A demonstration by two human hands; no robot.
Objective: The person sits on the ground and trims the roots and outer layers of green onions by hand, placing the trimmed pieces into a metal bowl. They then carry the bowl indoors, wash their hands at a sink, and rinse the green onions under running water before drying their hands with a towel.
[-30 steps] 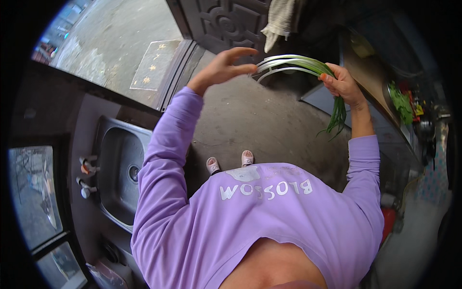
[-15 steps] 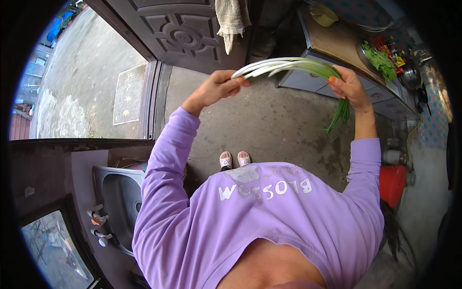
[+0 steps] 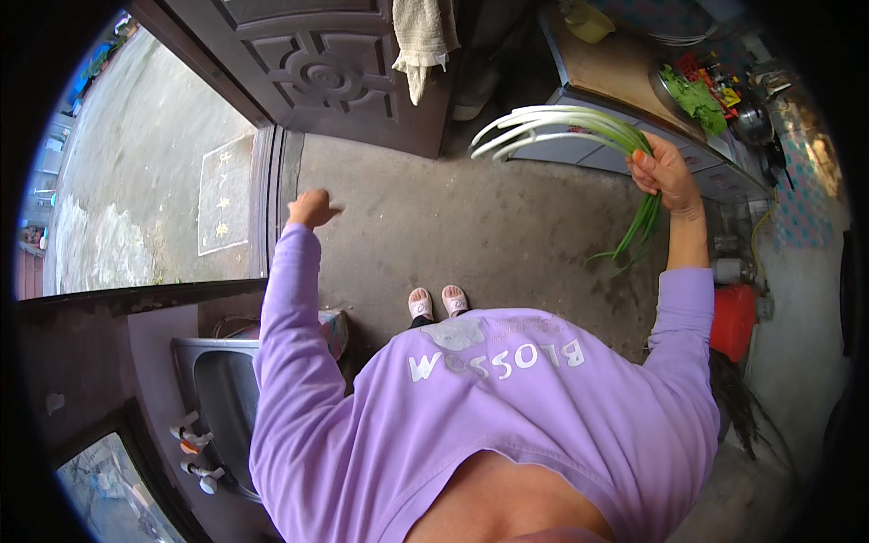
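My right hand [image 3: 665,172] is closed round a bunch of green onions [image 3: 561,118] near their green part. Their white stalks arch leftward from my fist, with the ends fanned apart. Below it the long green leaves [image 3: 641,226] hang down. My left hand [image 3: 312,207] is well away to the left, above the floor near the doorway, and does not touch the onions. Its back faces up and a digit points right, a little blurred. The other fingers are hidden, so I cannot see what, if anything, is in them.
A wooden-topped counter [image 3: 608,63] at the far right bears a pan of leafy greens [image 3: 692,98] and a yellow bowl [image 3: 588,22]. A metal sink [image 3: 226,398] is at my left, a red bucket [image 3: 731,321] at my right. An open door [image 3: 326,81] stands ahead.
My left hand has let go of the white ends and moved left and down, toward the doorway. The white stalks now spread apart. My right hand keeps its grip at nearly the same place.
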